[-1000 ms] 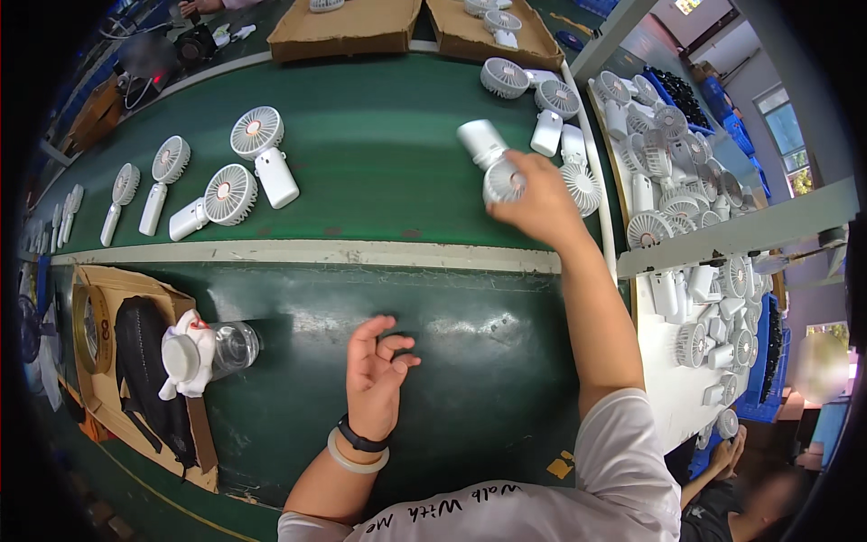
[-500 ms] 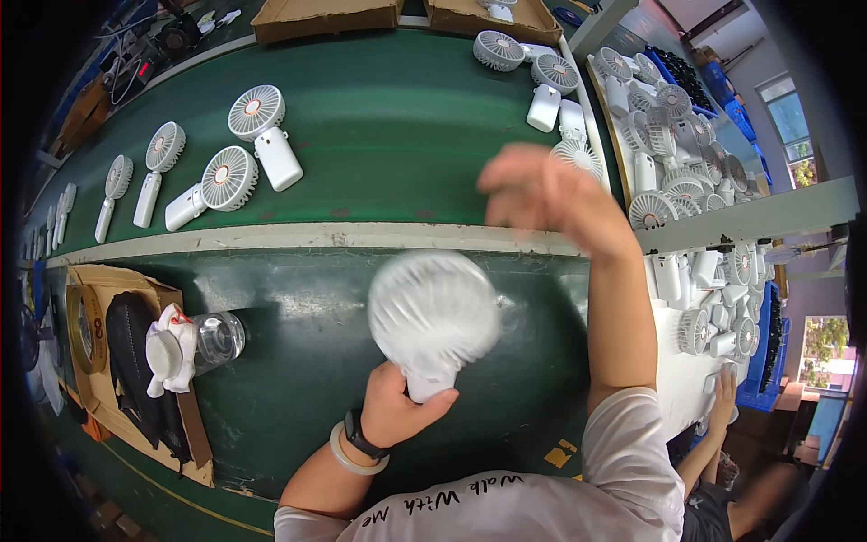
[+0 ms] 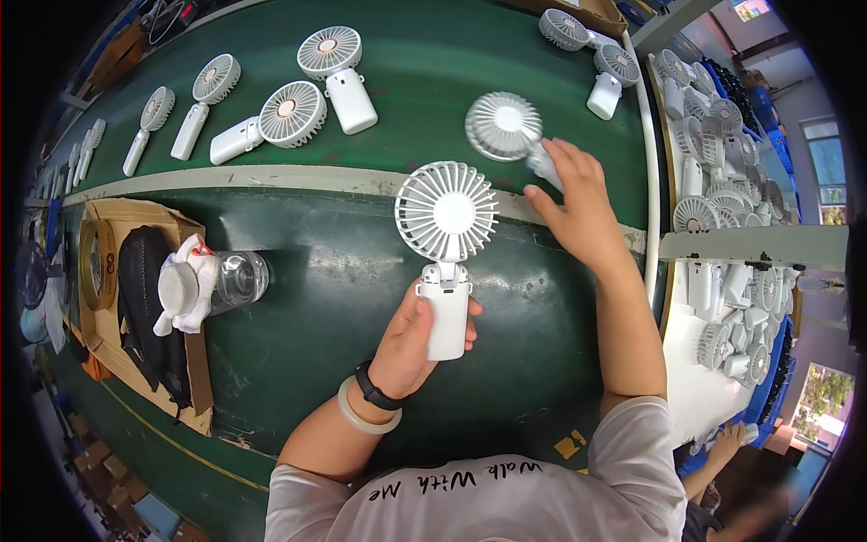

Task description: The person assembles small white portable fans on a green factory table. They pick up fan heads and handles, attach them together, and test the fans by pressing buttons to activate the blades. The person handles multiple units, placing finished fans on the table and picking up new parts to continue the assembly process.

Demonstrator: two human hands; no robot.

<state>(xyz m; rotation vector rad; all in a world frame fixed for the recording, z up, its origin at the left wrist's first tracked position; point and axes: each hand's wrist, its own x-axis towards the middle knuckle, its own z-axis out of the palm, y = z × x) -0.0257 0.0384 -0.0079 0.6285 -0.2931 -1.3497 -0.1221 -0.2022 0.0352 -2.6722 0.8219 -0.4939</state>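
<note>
My left hand (image 3: 408,339) is closed round the handle of a white handheld fan (image 3: 446,312), holding it upright above the near work surface. Its round grille points up and its blades look still. Over the green belt, my right hand (image 3: 580,199) has its fingers and thumb about the handle end of a second white handheld fan (image 3: 504,125). That fan is smeared by motion, with its head to the left of the hand. Several more white fans (image 3: 293,114) lie on the belt at the left, and two fans (image 3: 618,65) lie at its far right.
A pale rail (image 3: 271,179) divides the belt from the near surface. At left, a cardboard box (image 3: 200,370) holds a tape roll and a dark pouch beside a clear jar (image 3: 242,278). Many fans (image 3: 722,212) crowd the right-hand table behind a metal bar (image 3: 759,247). Another person's hand (image 3: 725,444) shows lower right.
The left hand's fan has turned from a blurred, tilted pose to a steady upright one. My right hand has come down onto a fan, which has shifted left from the belt's right side.
</note>
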